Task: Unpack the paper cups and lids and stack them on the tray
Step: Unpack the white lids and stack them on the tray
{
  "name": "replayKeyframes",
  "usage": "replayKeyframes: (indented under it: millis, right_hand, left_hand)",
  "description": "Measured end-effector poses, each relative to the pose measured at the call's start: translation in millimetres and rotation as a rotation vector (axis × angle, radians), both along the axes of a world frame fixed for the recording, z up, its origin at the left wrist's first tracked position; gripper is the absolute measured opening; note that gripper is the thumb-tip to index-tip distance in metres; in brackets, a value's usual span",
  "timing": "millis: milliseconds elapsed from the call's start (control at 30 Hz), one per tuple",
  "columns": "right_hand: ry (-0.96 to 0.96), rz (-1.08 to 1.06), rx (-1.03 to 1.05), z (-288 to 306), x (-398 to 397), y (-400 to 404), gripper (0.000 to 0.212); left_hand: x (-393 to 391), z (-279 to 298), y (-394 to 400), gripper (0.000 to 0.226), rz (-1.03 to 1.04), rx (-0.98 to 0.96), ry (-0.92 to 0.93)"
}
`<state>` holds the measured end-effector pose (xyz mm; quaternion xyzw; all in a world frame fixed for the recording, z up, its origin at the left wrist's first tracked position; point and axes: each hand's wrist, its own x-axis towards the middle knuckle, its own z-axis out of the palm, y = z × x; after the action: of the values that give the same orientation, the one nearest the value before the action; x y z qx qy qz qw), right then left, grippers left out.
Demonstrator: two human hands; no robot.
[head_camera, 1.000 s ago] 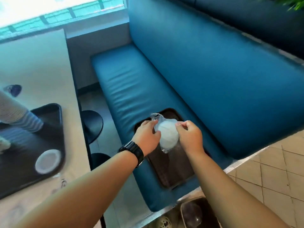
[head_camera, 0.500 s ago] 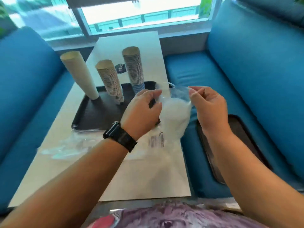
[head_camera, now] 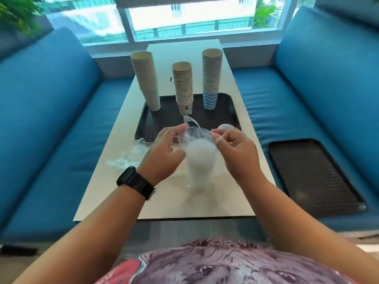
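Both hands, left hand (head_camera: pixel 164 148) and right hand (head_camera: pixel 235 150), pinch open my plastic sleeve of lids (head_camera: pixel 198 158); 3 cup stacks (head_camera: pixel 183 87) already stand on the tray (head_camera: pixel 229 111), lids remain, I judge.

Both forearms are extended toward 12 o'clock. Left hand (head_camera: pixel 164 152) and right hand (head_camera: pixel 238 152) are raised side by side, fingertips pinched at the top; a wristwatch (head_camera: pixel 136 182) is worn on the left.
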<state>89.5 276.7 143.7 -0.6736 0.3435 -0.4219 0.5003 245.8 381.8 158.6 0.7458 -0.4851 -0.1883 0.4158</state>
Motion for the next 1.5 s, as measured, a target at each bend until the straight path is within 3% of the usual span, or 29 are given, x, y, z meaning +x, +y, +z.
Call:
replayKeyframes:
  millis: [133,233,300,367,533,667,967,1067,1133,1300,1500]
  right_hand:
    - [-0.006,0.045,0.017,-13,3,16,0.03]
    - [-0.053,0.087,0.057,-15,2,18,0.018]
    - [-0.095,0.075,0.086,-18,-1,15,0.036]
    - [-0.104,0.065,0.143,-24,-2,12,0.048]
    - [-0.06,0.18,0.363,-54,5,4,0.051]
    - [-0.105,0.172,0.528,-73,11,8,0.038]
    - [-0.064,0.169,0.537,-97,6,14,0.028]
    - [-0.064,0.184,0.541,-101,1,7,0.018]
    - [-0.058,0.201,0.509,-101,-3,2,0.026]
    - [-0.08,0.305,0.436,-95,-14,-12,0.059]
    - [0.132,0.422,0.335,-84,-17,-26,0.042]
  left_hand:
    - [6,-26,17,0.086,-0.07,0.007,-0.007]
    - [1,-46,23,0.118,-0.056,-0.069,-0.002]
    - [-4,-57,23,0.13,-0.014,-0.114,0.03]
    - [-9,-68,22,0.135,0.011,-0.133,0.073]
    - [-21,-88,9,0.144,-0.029,-0.084,0.098]
    - [-27,-100,-2,0.148,-0.042,0.009,0.157]
    - [-19,-115,-6,0.093,-0.001,0.124,0.257]
    - [-15,-117,-5,0.096,-0.008,0.141,0.286]
    - [-13,-115,-2,0.098,0.005,0.134,0.284]
    - [-7,-112,14,0.081,0.077,0.071,0.161]
    - [-8,-107,27,0.047,0.117,0.076,0.002]
